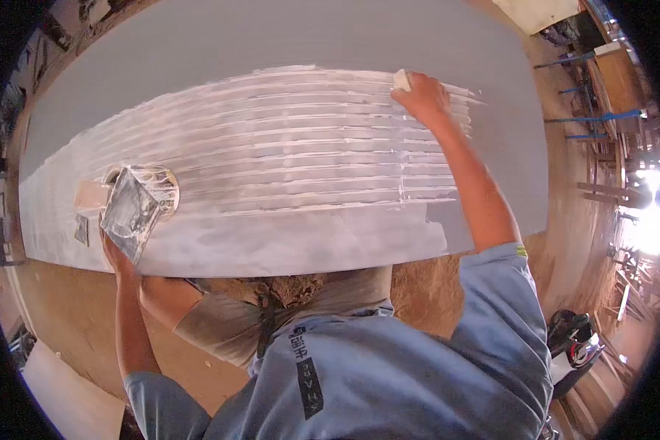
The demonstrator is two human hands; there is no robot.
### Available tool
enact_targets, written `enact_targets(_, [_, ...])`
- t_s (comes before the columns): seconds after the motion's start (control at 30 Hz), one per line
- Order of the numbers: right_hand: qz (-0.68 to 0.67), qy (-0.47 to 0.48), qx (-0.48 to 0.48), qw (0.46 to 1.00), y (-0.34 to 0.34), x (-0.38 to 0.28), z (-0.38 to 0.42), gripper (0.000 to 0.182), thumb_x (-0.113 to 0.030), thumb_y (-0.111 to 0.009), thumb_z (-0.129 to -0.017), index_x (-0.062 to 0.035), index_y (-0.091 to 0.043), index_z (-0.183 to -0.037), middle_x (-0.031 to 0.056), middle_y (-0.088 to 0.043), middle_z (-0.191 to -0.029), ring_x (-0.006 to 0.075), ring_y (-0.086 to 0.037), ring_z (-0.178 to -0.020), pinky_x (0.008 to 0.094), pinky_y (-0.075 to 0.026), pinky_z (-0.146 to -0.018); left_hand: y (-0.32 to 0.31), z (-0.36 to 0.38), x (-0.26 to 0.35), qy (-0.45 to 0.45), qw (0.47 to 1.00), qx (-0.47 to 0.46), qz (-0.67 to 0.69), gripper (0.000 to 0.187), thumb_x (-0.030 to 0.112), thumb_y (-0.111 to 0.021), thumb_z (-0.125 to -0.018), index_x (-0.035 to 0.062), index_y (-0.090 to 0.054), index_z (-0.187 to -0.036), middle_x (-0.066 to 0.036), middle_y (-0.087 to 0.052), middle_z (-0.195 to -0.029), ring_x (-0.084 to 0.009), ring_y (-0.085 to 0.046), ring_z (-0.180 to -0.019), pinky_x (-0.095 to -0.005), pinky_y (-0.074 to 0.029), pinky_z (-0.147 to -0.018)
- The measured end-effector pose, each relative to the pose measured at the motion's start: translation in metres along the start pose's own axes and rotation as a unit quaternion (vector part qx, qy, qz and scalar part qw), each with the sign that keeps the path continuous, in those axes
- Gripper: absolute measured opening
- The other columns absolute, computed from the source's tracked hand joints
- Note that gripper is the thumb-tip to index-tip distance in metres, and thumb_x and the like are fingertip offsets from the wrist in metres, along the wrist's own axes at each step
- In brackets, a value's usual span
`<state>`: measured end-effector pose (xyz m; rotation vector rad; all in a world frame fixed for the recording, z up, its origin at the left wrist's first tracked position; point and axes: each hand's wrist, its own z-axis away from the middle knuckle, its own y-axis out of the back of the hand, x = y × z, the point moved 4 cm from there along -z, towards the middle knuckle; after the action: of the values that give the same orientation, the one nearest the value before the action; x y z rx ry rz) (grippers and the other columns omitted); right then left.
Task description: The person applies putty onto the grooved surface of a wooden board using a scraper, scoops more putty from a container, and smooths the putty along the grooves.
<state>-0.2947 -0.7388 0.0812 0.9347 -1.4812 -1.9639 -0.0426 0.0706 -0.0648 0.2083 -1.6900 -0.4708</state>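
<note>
A large grey board (345, 37) lies across the view, its middle covered with whitish paste in long parallel ridges (293, 139). My right hand (425, 97) is closed on a small pale spreader (402, 79) at the upper right end of the ridges. At the left, my left hand (117, 253) holds a square dark plate (130, 213) smeared with paste; its fingers are mostly hidden beneath. Partly behind the plate stands a paste-streaked round tub (167, 192). Beside them lie a pinkish flat piece (92, 195) and a small dark piece (82, 229).
The board's near edge runs just in front of my body. Brown dusty floor (73, 301) shows below it. Benches with blue legs (601, 117) stand at the right, with a dark and white object (572, 348) lower down. A pale sheet (70, 392) lies at the lower left.
</note>
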Motion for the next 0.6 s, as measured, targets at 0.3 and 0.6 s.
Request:
enact_targets(0.3, [0.132,-0.106,0.089,0.982,0.033,0.218,-0.001,0.052,-0.042,-0.067,-0.088,-0.0040,-0.065,-0.124,0.0201,-0.068,-0.117,0.0365,-0.066,-0.107,0.0514,-0.051,-0.094,-0.049,-0.004,0.076,-0.052,0.994,0.001,-0.095,0.065,0.045,-0.039,-0.103,-0.0009,-0.038,-0.150,-0.018,-0.042,-0.152,-0.0313,-0.041,-0.140,-0.0426,-0.032,-0.117])
enact_targets(0.6, [-0.296,0.037,0.144,0.943,-0.056,-0.113,0.020,0.039,-0.039,-0.073,-0.089,-0.0028,-0.071,-0.104,0.0136,-0.069,-0.097,0.0256,-0.064,-0.096,0.0420,-0.050,-0.085,-0.061,0.000,0.139,-0.097,0.938,0.030,-0.330,0.045,0.026,-0.045,-0.106,0.0030,-0.050,-0.144,-0.014,-0.045,-0.153,-0.0322,-0.038,-0.143,-0.0429,-0.027,-0.120])
